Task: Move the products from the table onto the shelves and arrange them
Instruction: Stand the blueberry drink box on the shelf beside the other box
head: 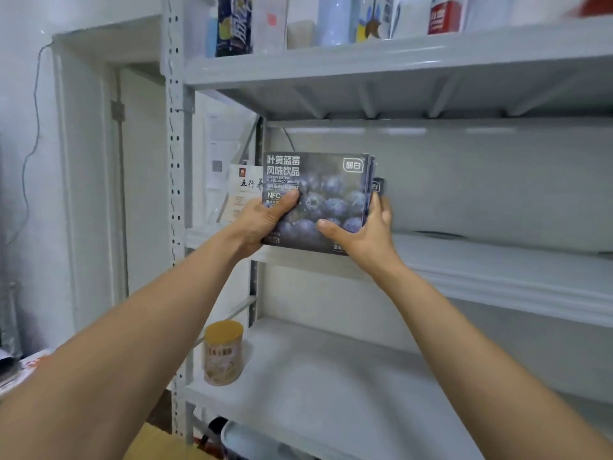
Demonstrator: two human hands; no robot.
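A dark blueberry drink box [326, 190] stands upright at the front edge of the middle shelf [491, 263]. My left hand [265, 220] grips its lower left corner, thumb on the front face. My right hand [361, 232] holds its lower right corner, thumb on the front and fingers behind. More boxes of the same kind [378, 185] stand right behind it, mostly hidden. A white box [243, 190] with black characters stands just to the left on the same shelf.
A jar with a yellow lid [223, 351] sits at the left end of the lower shelf [331, 386]. Bottles and cartons [331, 21] line the top shelf. A perforated grey upright [177, 161] frames the left side, with a white door [89, 167] beyond.
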